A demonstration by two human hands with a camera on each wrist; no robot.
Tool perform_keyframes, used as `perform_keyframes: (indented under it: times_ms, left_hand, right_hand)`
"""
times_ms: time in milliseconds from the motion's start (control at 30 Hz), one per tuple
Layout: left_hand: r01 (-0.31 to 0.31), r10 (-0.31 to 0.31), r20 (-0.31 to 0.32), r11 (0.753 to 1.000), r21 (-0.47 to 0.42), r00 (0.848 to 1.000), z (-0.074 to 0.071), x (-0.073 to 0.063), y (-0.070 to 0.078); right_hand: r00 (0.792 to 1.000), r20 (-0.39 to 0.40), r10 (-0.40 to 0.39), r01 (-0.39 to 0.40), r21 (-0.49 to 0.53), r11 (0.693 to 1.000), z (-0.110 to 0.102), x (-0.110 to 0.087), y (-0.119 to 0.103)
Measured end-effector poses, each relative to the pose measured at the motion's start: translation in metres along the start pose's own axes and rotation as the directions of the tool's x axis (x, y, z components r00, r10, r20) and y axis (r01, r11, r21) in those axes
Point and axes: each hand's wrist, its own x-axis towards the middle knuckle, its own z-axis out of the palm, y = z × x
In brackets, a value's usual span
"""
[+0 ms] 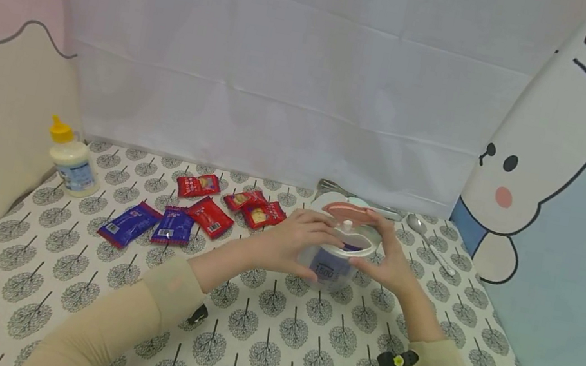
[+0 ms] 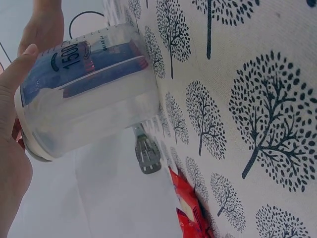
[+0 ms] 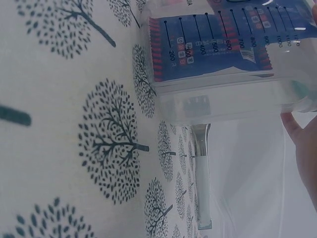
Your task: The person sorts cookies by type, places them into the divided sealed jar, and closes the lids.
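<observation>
A clear plastic jar (image 1: 324, 270) printed with "1500" stands upright between both hands, a blue packet (image 3: 213, 44) inside it. Its lid (image 1: 349, 211) has a reddish top part, raised behind a white-rimmed opening. My left hand (image 1: 294, 242) grips the jar's upper left side, fingers over the rim and thumb lower at the front. On the other side, my right hand (image 1: 389, 262) holds the lid area, thumb at the front rim and fingers up beside the raised part. In the left wrist view the jar (image 2: 89, 94) partly hides the right hand (image 2: 44, 25).
Several red packets (image 1: 210, 217) and two blue packets (image 1: 128, 224) lie left of the jar. A glue-like bottle (image 1: 74, 167) with a yellow cap stands far left. Behind the jar lies a slotted spatula (image 2: 147, 153); a spoon (image 1: 430, 241) lies to the right. A white curtain (image 1: 288, 77) hangs behind.
</observation>
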Motion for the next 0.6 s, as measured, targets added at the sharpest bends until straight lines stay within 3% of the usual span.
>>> perform_keyframes:
  times_ms: [300,467,600]
  left_hand:
    - [-0.001,-0.003,-0.043,0.995,-0.095,0.999,-0.011,-0.008,-0.008]
    - [0.083,-0.083,0.002,0.991,-0.102,0.997,-0.028,-0.021,-0.014]
    - [0.168,-0.164,0.049,0.981,-0.101,0.985,-0.04,-0.038,-0.024]
  right_hand:
    - [0.999,-0.001,0.036,-0.036,-0.03,0.999,-0.001,0.002,-0.003]
    - [0.999,-0.017,0.028,-0.028,-0.014,0.999,0.0,0.002,-0.002]
    - [0.999,-0.015,0.035,-0.036,-0.013,0.999,0.0,0.002,-0.002]
